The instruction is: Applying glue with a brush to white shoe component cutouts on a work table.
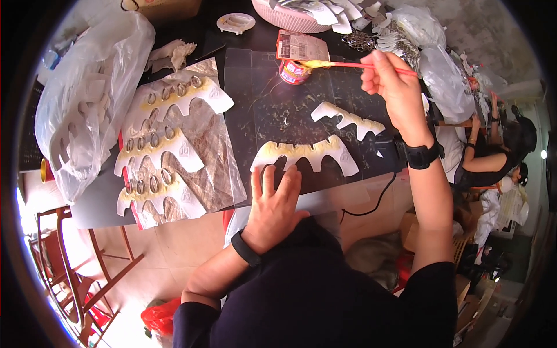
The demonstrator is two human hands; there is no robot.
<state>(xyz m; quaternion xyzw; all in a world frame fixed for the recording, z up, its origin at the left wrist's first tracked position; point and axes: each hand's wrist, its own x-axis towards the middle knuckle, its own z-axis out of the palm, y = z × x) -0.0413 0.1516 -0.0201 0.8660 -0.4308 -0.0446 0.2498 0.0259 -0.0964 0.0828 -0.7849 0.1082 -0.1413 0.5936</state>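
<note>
My right hand (386, 78) pinches a thin red-handled glue brush (345, 64). The brush's yellow-coated end lies at the rim of a small red can (294, 73), just below a cardboard flap (301, 45). With fingers spread, my left hand (271, 200) touches the lower edge of a white scalloped piece (304, 153), whose upper edge is smeared yellow. A second such piece (348, 119) lies beyond it to the right. On a crinkled brown sheet (203, 130) at the left are three similar white pieces (188, 159), with metal rings (154, 140) standing along their yellow bands.
A bulging clear plastic bag (93, 98) covers the table's left end. At the back are a white oval dish (236, 23) and a pink basket (290, 16) of white pieces. More plastic bags (444, 81) stand at right, near another person (493, 145). A black cable (377, 203) hangs over the front edge.
</note>
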